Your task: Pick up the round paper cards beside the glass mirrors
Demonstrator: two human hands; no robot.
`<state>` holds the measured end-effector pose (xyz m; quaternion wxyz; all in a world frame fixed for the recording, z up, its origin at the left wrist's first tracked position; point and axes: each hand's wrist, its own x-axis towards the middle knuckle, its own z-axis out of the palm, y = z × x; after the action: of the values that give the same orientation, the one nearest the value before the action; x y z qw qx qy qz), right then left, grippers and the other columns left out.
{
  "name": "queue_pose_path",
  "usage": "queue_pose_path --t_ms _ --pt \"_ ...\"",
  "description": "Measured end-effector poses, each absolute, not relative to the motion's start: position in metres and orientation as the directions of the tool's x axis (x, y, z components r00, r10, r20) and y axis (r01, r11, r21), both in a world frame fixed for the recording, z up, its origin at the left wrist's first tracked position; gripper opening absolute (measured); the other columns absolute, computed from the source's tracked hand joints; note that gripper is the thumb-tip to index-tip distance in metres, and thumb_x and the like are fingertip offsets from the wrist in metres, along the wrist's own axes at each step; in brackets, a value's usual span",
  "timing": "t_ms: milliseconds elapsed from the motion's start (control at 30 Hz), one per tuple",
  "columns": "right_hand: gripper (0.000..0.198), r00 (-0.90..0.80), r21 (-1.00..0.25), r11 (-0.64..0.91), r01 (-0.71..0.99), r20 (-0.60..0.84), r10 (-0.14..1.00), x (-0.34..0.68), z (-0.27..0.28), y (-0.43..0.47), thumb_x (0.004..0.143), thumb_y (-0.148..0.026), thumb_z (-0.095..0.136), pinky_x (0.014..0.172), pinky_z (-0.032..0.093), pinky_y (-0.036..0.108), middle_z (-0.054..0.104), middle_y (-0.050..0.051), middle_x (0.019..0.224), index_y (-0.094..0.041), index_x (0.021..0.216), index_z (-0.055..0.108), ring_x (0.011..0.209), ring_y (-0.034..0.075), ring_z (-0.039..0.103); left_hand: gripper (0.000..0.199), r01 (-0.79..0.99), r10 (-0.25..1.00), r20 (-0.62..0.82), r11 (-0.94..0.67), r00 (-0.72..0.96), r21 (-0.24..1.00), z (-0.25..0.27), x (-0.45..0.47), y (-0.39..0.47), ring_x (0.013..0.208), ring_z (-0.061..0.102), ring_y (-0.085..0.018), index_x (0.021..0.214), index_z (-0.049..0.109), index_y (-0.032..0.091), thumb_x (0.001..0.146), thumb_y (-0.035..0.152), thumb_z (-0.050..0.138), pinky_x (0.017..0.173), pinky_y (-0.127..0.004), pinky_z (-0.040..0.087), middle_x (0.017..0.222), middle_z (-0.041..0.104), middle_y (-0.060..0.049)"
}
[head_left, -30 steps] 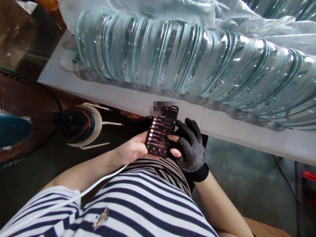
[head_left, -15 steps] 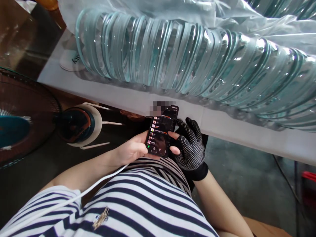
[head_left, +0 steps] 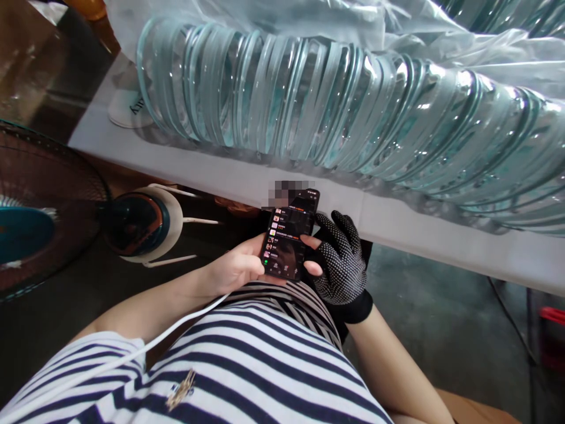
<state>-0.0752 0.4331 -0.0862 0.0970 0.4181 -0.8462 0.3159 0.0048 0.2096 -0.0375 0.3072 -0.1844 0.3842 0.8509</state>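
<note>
While the left hand (head_left: 242, 266) clasps the phone (head_left: 286, 244) by its lower left side, its thumb on the edge and its other fingers mostly hidden underneath, the right hand (head_left: 341, 265) sits just beside the opposite edge. The phone is above the lap, tilted slightly, its dark screen showing a list of small pictures and lines too small to read; a blurred patch covers its upper left corner.

The right hand wears a dotted black glove (head_left: 346, 280) that leaves two fingertips (head_left: 311, 242) bare. Its fingers are bent and spread apart, one bare tip over the screen's edge; whether it touches the glass I cannot tell.

A white cable (head_left: 188, 321) runs from by the left wrist down across the sleeve of the striped shirt (head_left: 251, 359); its upper end is hidden.

Beyond the phone lies the near edge of a white table (head_left: 212, 171), bearing a long row of clear, round-edged plastic pieces (head_left: 304, 103) packed face to face, with crumpled clear film (head_left: 344, 20) behind them. A fan (head_left: 53, 200) stands to the left of the person. To the right, a black cord (head_left: 507, 312) hangs near a red object (head_left: 554, 315).
</note>
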Motion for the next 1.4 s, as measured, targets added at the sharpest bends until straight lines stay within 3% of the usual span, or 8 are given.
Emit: queue_pose_path --t_ms 167,567,800,1000,1200,1400 --pt "0.045 -0.635 -0.459 0.451 -0.765 0.429 -0.642 -0.075 -0.086 0.433 0.105 -0.052 0.036 0.119 0.037 0.064 0.054 0.014 0.148 -0.022 0.124 0.065 0.148 0.037 0.037 0.082 -0.661 0.385 -0.543 -0.528 -0.746 0.534 -0.04 0.006 0.209 0.127 0.062 -0.034 0.147 0.051 0.023 0.067 0.007 0.059 0.094 -0.04 0.056 0.142 0.062 -0.014" --pt "0.045 -0.63 -0.453 0.448 -0.771 0.438 -0.641 -0.075 -0.085 0.432 0.106 -0.05 0.035 0.121 0.035 0.062 0.054 0.014 0.147 -0.021 0.124 0.064 0.149 0.036 0.035 0.08 -0.618 0.415 -0.459 -0.555 -0.786 0.557 -0.033 0.002 0.211 0.136 0.055 -0.035 0.15 0.05 0.024 0.072 0.008 0.057 0.092 -0.038 0.055 0.147 0.059 -0.013" --pt "0.044 -0.639 -0.455 0.457 -0.764 0.434 -0.635 -0.075 -0.086 0.432 0.105 -0.051 0.038 0.12 0.036 0.063 0.054 0.013 0.148 -0.022 0.123 0.065 0.149 0.036 0.036 0.085 -0.679 0.408 -0.544 -0.484 -0.733 0.552 -0.03 0.001 0.21 0.134 0.057 -0.036 0.152 0.045 0.02 0.068 0.011 0.058 0.094 -0.039 0.053 0.143 0.062 -0.016" --pt "0.048 -0.682 -0.459 0.507 -0.729 0.427 -0.594 -0.074 -0.084 0.432 0.105 -0.053 0.038 0.121 0.037 0.059 0.055 0.014 0.147 -0.019 0.132 0.061 0.148 0.036 0.037 0.085 -0.646 0.393 -0.518 -0.545 -0.76 0.534 -0.041 0.007 0.21 0.124 0.064 -0.035 0.152 0.045 0.022 0.069 0.01 0.061 0.093 -0.041 0.055 0.141 0.064 -0.016" --pt "0.039 -0.591 -0.502 0.352 -0.79 0.473 -0.653 -0.073 -0.081 0.435 0.105 -0.049 0.04 0.119 0.033 0.067 0.056 0.013 0.144 -0.022 0.11 0.068 0.144 0.037 0.043 0.08 -0.657 0.374 -0.549 -0.536 -0.748 0.53 -0.038 0.007 0.211 0.127 0.062 -0.038 0.147 0.051 0.024 0.069 0.009 0.058 0.095 -0.047 0.055 0.151 0.055 -0.014" --pt "0.041 -0.643 -0.479 0.442 -0.759 0.439 -0.628 -0.076 -0.082 0.432 0.106 -0.048 0.036 0.122 0.033 0.061 0.053 0.013 0.148 -0.021 0.12 0.064 0.15 0.034 0.035 0.082 -0.641 0.386 -0.517 -0.548 -0.764 0.538 -0.035 0.005 0.211 0.132 0.058 -0.038 0.15 0.049 0.023 0.07 0.008 0.059 0.096 -0.045 0.055 0.148 0.058 -0.015"
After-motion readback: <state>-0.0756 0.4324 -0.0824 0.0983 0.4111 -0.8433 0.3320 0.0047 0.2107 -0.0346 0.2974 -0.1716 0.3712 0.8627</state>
